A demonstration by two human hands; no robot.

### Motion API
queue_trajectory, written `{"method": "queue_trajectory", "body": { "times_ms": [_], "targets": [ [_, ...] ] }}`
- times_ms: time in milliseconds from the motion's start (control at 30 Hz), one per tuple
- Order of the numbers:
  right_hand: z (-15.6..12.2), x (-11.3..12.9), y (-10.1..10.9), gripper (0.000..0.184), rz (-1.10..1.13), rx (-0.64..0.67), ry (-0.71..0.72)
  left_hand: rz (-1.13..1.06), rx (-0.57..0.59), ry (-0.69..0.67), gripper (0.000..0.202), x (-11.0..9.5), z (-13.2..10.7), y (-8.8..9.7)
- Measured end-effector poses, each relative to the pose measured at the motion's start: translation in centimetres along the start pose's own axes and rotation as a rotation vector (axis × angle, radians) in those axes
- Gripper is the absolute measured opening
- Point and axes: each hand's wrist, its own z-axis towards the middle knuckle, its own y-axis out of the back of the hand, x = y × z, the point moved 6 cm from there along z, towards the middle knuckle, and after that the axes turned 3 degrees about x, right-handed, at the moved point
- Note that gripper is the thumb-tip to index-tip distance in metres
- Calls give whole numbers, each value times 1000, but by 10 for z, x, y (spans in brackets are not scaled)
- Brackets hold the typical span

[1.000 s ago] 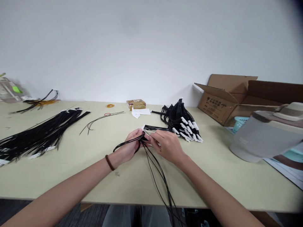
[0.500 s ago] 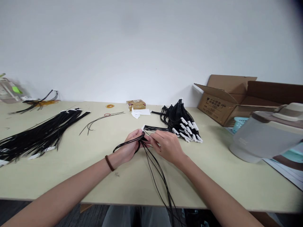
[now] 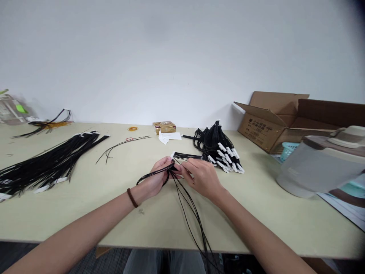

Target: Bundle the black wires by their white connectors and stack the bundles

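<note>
My left hand (image 3: 157, 178) and my right hand (image 3: 199, 176) meet at the middle of the table, both closed on a small bundle of thin black cables (image 3: 189, 203). One end loops out to the left of my left hand; the long strands trail toward me and hang over the table's front edge. White connector tips show between my fingers. Just beyond my hands lies a short flat row of black cables (image 3: 188, 155) with a white end.
A heap of folded black cables with white connectors (image 3: 218, 146) sits right of centre. A long spread of black cables (image 3: 48, 163) lies at left. Rubber bands (image 3: 132, 129), a small brown box (image 3: 164, 126), an open cardboard carton (image 3: 273, 118) and a grey jug (image 3: 316, 167) stand around.
</note>
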Motion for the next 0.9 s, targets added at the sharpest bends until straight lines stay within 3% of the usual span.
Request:
{"method": "queue_trajectory", "body": {
  "times_ms": [433, 900],
  "targets": [
    [0, -2, 3, 27, 19, -33, -45, 34, 25, -12, 24, 2, 0, 1],
    [-1, 3, 11, 25, -43, -139, -36, 216, 6, -47, 26, -3, -1, -4]
  ]
}}
